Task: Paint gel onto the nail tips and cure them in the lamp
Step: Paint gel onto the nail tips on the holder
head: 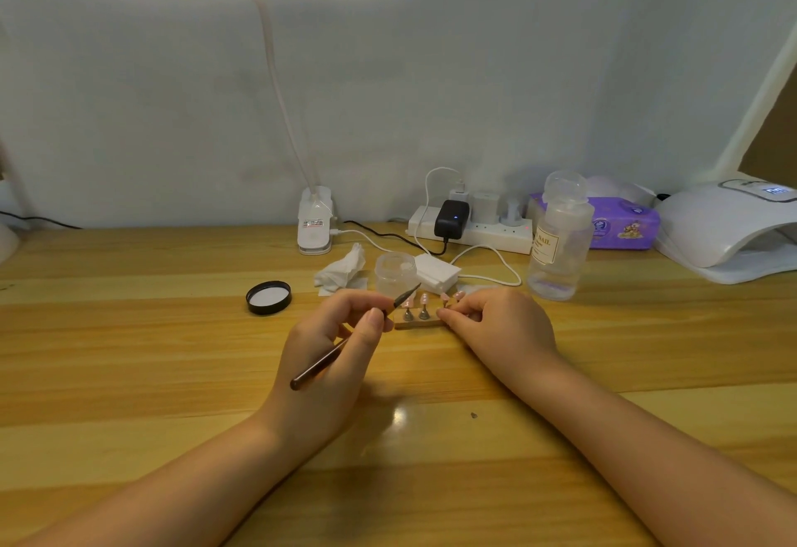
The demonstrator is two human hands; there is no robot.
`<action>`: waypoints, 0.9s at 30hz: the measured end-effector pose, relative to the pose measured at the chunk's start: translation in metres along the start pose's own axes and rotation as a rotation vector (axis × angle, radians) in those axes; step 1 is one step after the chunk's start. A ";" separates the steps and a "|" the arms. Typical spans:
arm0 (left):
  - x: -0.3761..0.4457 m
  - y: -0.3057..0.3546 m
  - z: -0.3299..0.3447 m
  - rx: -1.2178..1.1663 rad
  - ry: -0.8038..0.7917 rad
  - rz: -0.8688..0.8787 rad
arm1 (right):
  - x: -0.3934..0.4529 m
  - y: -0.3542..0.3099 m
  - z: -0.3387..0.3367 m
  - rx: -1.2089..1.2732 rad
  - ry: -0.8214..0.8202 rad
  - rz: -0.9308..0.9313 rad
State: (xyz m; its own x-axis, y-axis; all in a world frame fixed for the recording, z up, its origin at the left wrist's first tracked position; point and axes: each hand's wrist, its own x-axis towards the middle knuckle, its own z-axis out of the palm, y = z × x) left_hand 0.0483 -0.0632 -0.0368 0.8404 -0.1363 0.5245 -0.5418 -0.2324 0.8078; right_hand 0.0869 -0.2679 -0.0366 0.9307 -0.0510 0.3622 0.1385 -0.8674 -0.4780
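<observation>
Nearest us, two bare forearms reach in over the wooden tabletop (129,374). The left hand (332,357) pinches a thin dark brush (345,344) between thumb and fingers, its handle slanting back toward the wrist and its pointed tip angled up to the right, just above the nail tips (416,300). Those pink tips stand upright on small metal pegs in a little wooden holder (416,323), right between both hands. The right hand (500,322) has its fingers curled at the holder's right end, pinching there; I cannot tell whether it grips the holder itself or one of the pegs.

A step farther: a black lid (268,297) lies on the left, a crumpled tissue (343,270) behind it, then a small clear jar (395,272) beside a white block of wipes (437,272). To the right stands a clear bottle (558,240) with a label.

Along the far wall, a white power strip (474,231) carries a black adapter (450,218), and a clip-on desk light (317,218) rises to its glowing bar overhead. A purple tissue pack (621,223) sits behind the bottle, and the white curing lamp (729,227) waits at far right, well apart from the holder.
</observation>
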 end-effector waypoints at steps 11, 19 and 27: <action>-0.001 0.002 -0.002 0.020 0.000 0.001 | -0.002 -0.005 -0.013 -0.415 -0.001 -0.074; -0.001 0.004 -0.002 0.025 0.001 0.010 | 0.001 0.002 -0.010 -0.339 -0.073 -0.078; -0.001 0.004 0.000 0.023 0.003 0.020 | -0.001 0.001 -0.004 -0.230 -0.061 -0.091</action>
State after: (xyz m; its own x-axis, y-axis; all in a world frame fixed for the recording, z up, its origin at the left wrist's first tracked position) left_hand 0.0452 -0.0636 -0.0341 0.8296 -0.1381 0.5410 -0.5577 -0.2518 0.7909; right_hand 0.0845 -0.2707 -0.0342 0.9375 0.0567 0.3434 0.1487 -0.9573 -0.2480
